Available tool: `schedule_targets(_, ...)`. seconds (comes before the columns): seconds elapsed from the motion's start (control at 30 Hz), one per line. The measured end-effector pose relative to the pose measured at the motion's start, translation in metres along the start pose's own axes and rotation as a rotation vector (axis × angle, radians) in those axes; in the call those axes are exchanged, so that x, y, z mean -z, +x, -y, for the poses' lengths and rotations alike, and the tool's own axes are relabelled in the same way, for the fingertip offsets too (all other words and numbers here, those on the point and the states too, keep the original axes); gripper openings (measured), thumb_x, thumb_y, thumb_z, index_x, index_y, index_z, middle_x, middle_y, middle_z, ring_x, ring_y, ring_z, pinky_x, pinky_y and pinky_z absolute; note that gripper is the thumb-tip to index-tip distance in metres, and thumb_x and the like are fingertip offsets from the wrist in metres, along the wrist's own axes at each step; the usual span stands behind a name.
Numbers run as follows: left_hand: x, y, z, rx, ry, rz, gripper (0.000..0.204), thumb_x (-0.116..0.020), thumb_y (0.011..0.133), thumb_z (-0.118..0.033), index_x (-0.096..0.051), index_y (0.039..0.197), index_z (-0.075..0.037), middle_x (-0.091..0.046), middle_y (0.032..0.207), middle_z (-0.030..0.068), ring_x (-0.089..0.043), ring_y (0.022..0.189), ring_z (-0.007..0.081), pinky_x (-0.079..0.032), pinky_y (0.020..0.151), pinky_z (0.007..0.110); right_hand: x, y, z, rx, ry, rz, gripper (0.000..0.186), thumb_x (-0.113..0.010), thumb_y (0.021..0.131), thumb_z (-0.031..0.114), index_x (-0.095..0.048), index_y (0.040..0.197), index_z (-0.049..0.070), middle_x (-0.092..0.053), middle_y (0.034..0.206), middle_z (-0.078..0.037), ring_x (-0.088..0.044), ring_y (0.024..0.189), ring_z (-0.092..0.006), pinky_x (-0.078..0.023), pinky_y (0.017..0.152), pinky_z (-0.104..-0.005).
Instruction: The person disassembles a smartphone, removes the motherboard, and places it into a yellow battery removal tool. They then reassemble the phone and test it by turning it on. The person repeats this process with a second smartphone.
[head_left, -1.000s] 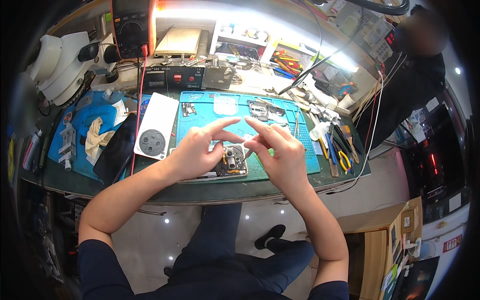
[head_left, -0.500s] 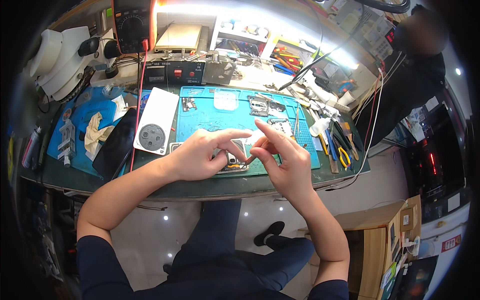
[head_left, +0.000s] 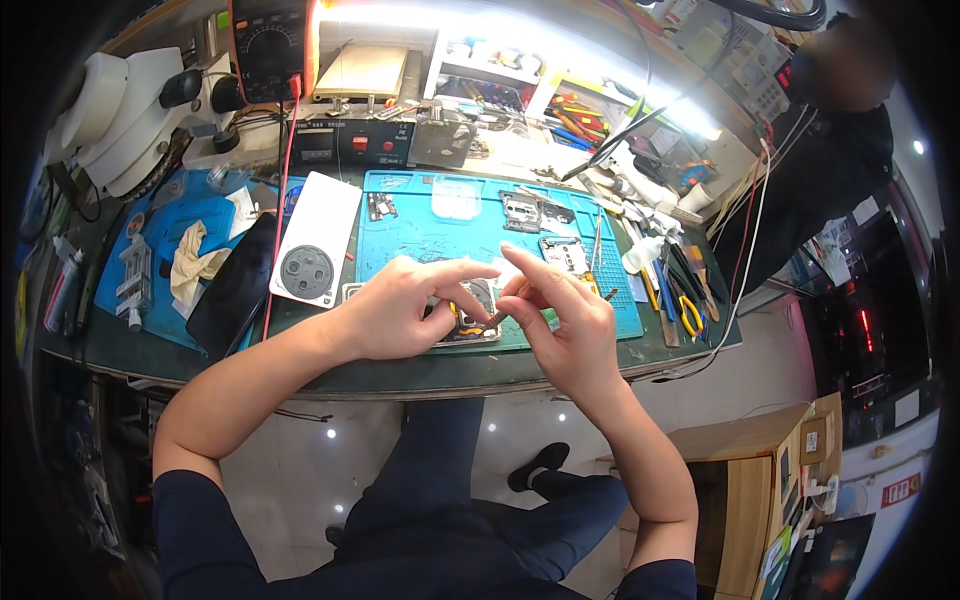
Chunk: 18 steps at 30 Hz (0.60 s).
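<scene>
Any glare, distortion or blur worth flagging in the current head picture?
Head view: the light strip is blown out white; head view: the workbench bows along its front edge, picture corners go black; head view: the other person has a blurred head; head view: left hand and right hand look fairly clear.

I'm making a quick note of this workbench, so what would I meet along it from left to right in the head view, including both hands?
Crumpled beige cloth, white panel with a round dark camera area, left hand, right hand, small white bottle, yellow pliers handles.
</scene>
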<state>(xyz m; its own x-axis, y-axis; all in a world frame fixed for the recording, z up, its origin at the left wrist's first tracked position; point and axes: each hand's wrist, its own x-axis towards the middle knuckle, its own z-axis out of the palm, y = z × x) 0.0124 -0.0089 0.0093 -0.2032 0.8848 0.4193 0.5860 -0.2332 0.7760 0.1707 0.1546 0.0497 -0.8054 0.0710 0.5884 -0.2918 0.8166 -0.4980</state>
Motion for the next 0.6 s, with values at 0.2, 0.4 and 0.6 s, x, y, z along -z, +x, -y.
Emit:
schedule_targets(0.2, 0.0, 0.0, 0.001, -0.003, 0.005, -0.008, 0.067, -0.049, 0.076, 0.008, -0.057, 0.142, -0.004, -0.079, 0.095, 0.0115, -0.075, 0.077, 0.0217, -0.056, 0.072, 0.03, 0.003, 0.002, -0.001, 0.029, -0.041, 0.022, 0.046, -0.076, 0.086, 0.004, -0.067, 0.131, 0.006, -0.069, 0.086, -0.008, -0.069, 0.073, -0.0182, -0.055, 0.065, -0.0318)
schedule_targets(0.4, 0.002, 0.0, -0.005, 0.032, 0.041, -0.014, 0.067, -0.051, 0.077, 0.007, -0.057, 0.143, -0.005, -0.079, 0.092, 0.0105, -0.073, 0.071, 0.022, -0.055, 0.067, 0.032, 0.002, 0.003, 0.004, 0.048, -0.115, 0.038, 0.047, -0.079, 0.086, 0.012, -0.068, 0.132, 0.011, -0.067, 0.085, -0.007, -0.065, 0.069, -0.0184, -0.052, 0.061, -0.0314)
schedule_targets(0.6, 0.004, 0.002, -0.011, 0.042, 0.036, 0.001, 0.062, -0.052, 0.079, 0.006, -0.057, 0.14, -0.003, -0.079, 0.093, 0.0111, -0.075, 0.074, 0.0246, -0.058, 0.07, 0.033, 0.003, 0.004, 0.005, 0.032, -0.063, 0.048, 0.049, -0.076, 0.088, 0.005, -0.067, 0.135, 0.012, -0.067, 0.087, -0.009, -0.065, 0.069, -0.0197, -0.053, 0.062, -0.0315)
